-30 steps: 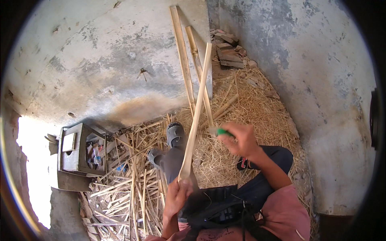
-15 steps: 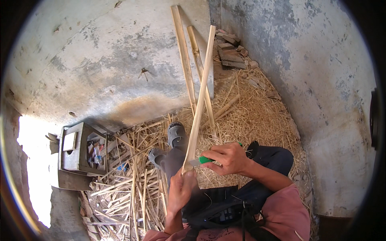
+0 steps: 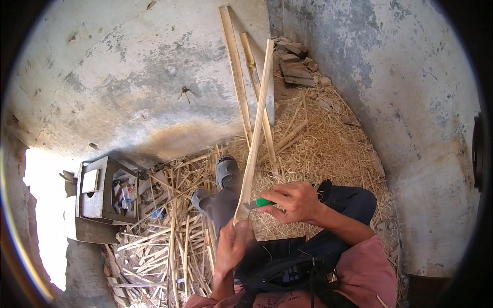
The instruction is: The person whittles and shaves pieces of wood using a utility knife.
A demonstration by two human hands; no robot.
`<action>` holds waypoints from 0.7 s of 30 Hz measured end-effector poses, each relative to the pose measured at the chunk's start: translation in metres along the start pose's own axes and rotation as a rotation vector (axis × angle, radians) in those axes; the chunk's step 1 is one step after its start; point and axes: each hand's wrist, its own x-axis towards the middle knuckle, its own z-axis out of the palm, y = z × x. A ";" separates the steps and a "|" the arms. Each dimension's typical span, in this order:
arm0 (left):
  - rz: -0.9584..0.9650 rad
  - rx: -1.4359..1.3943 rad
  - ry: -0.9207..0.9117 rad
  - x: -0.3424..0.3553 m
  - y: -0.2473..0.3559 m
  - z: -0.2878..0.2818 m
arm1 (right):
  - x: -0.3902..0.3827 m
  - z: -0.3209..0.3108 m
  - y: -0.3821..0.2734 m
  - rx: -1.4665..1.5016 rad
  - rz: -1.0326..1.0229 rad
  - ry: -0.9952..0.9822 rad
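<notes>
My left hand [image 3: 233, 247] is closed around the near end of a long, pale split bamboo strip [image 3: 256, 131], which slants away from me past my feet. My right hand [image 3: 296, 203] grips the green handle [image 3: 265, 201] of a knife. Its short metal blade [image 3: 250, 205] lies against the strip just beyond my left thumb. The fingertips of my left hand are partly hidden under the bamboo. Two more bamboo lengths, a wide split one [image 3: 235, 77] and a narrower one with a node [image 3: 251, 64], lean against the far wall.
Straw-like shavings [image 3: 328, 138] cover the floor ahead and to the right. Many thin strips [image 3: 154, 246] lie heaped at the left, near a box-like cabinet [image 3: 105, 190] holding odds and ends. Bricks [image 3: 298, 74] are stacked in the far corner. My grey shoes [image 3: 226, 172] are beside the strip.
The strip's far end has dropped slightly toward me. The knife and my right hand have shifted a touch to the right, with the blade still at the strip.
</notes>
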 end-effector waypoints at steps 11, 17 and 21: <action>-0.146 -0.011 -0.167 -0.029 -0.022 -0.004 | 0.012 -0.033 0.063 -0.122 0.302 0.199; -0.256 -0.072 -0.200 -0.044 -0.032 -0.012 | 0.013 -0.062 0.080 -0.077 0.584 0.252; -0.165 -0.091 -0.129 -0.031 -0.034 -0.018 | 0.007 -0.029 0.052 0.093 0.323 0.182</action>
